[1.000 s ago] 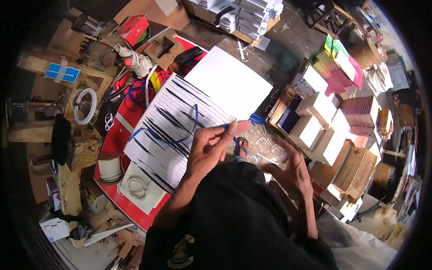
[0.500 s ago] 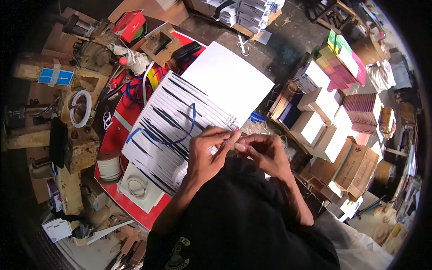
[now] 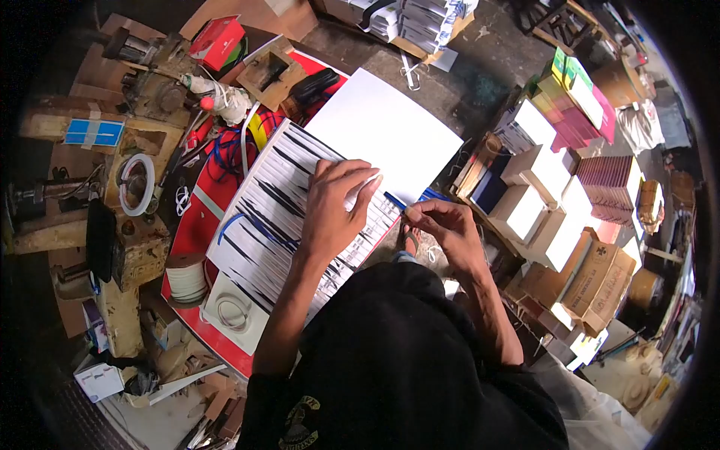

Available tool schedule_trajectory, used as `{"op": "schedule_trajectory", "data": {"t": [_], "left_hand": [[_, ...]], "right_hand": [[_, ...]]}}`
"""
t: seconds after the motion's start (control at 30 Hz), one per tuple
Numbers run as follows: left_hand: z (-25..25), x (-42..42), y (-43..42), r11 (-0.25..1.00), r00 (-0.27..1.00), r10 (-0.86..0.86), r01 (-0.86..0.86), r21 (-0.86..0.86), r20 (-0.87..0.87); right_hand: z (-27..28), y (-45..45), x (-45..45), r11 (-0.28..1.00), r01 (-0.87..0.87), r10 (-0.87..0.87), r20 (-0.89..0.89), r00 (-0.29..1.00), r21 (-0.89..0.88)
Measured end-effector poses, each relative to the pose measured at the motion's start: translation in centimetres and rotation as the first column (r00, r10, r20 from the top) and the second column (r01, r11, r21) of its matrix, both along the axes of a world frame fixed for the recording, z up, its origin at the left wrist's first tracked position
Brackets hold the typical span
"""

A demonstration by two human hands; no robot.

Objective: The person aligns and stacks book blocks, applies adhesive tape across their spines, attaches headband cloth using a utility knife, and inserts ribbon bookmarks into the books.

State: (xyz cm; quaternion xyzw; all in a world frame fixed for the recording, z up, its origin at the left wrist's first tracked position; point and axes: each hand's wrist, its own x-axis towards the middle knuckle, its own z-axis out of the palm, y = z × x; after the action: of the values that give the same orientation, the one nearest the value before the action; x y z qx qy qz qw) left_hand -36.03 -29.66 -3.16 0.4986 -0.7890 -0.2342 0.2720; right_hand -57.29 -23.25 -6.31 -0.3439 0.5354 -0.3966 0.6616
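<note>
A pile of white bound blocks with black streaks [image 3: 259, 217] lies on the red table [image 3: 184, 247], beside a large blank white sheet [image 3: 386, 124]. My left hand [image 3: 335, 206] rests over the right part of the pile, thumb and fingers curved towards each other; what lies between their tips is too small to make out. A blue ribbon [image 3: 394, 200] ends at my right hand [image 3: 444, 229], which pinches it between thumb and fingers just off the pile's right edge. Another stretch of blue ribbon curves across the pile's left side.
A ribbon spool [image 3: 186, 280] and a white cord coil [image 3: 233, 312] sit at the table's left edge. Worn machinery [image 3: 139, 247] stands at far left. To the right are stacked white boxes [image 3: 534, 176] and an open cardboard carton [image 3: 600, 281]. A foot [image 3: 409, 240] shows below.
My hands were together near the pile's lower right edge and have parted. My left hand moved up and over the pile. The blue ribbon now shows at my right fingertips, and its loop lies flatter.
</note>
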Motion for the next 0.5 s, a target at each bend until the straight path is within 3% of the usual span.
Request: {"op": "schedule_trajectory", "data": {"t": [0.17,0.5], "left_hand": [[-0.6,-0.6,0.3,0.999,0.999,0.032,-0.032,-0.013,-0.037],[0.1,-1.6,0.7,0.995,0.994,0.087,-0.083,-0.06,0.067]], "right_hand": [[-0.3,-0.1,0.1,0.999,0.02,-0.018,0.05,0.999,-0.027],[-1.2,0.0,-0.2,1.0,0.008,-0.008,0.027,1.0,0.003]]}}
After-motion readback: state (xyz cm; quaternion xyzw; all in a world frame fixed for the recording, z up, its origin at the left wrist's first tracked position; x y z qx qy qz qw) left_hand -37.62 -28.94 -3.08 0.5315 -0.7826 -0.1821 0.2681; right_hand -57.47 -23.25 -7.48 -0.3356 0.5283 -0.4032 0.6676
